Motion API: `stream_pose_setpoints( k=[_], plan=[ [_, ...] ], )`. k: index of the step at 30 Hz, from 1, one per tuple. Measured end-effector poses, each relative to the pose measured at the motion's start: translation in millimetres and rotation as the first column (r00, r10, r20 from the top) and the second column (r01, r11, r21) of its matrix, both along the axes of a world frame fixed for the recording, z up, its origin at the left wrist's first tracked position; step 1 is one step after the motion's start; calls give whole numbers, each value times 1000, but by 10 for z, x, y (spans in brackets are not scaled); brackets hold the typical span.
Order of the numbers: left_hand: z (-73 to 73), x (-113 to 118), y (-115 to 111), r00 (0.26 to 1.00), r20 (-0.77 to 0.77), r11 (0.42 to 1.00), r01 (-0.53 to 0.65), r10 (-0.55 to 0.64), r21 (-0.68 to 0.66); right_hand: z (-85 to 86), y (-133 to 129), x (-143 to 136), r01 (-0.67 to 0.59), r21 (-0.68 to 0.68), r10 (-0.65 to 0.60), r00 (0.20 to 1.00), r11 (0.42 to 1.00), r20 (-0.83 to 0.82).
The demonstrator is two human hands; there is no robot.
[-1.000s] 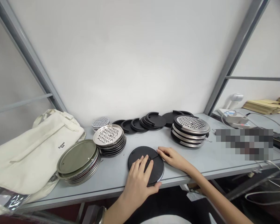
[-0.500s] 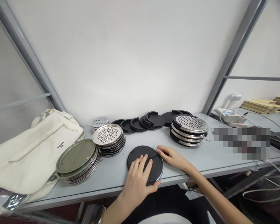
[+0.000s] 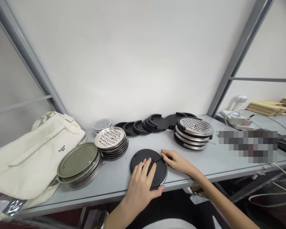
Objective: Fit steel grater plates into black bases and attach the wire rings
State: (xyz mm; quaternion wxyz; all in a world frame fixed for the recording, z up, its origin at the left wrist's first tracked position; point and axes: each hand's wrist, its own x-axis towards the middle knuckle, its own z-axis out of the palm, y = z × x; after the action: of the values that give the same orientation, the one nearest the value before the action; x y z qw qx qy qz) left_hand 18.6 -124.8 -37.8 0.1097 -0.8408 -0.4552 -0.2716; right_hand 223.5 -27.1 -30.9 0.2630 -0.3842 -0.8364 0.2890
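Observation:
A round black disc (image 3: 138, 159) lies on the grey table near its front edge, with a dark straight line across its face. My left hand (image 3: 143, 181) rests on the disc with fingers spread, its thumb beside the near right rim. At the disc's right rim, my right hand (image 3: 173, 158) has thumb and fingers pinched together. A small metal glint shows at those fingertips; what they grip is too small to name. Behind and right of the disc stands a stack of round metal graters with black covers (image 3: 194, 133), a wire loop poking out of its side.
Left of the disc are stacked metal grater discs (image 3: 111, 138), olive-green round plates (image 3: 78, 160) and a cream cloth bag (image 3: 38, 152). Several black covers (image 3: 158, 122) lie along the wall. Cables, a white device (image 3: 235, 117) and yellowish stacks (image 3: 264, 108) sit at right.
Both hands and the black disc hold nearly the same place. Only a very slight shift of the view shows.

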Motion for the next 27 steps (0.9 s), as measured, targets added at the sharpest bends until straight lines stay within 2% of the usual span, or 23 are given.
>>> stream_pose_setpoints(
  k=[12,19,27],
  plan=[
    [-38,-1,4,1000,-12,1000,-11,11,-20,18,-12,1,4,-6,-4,1000,1000,7],
    [-4,-36,38,998,-60,998,-19,16,-55,8,-21,9,9,-25,-10,1000,1000,-2],
    [3,-69,44,1000,4,998,9,-9,-66,13,-21,-1,9,-8,-9,1000,1000,6]
  ],
)
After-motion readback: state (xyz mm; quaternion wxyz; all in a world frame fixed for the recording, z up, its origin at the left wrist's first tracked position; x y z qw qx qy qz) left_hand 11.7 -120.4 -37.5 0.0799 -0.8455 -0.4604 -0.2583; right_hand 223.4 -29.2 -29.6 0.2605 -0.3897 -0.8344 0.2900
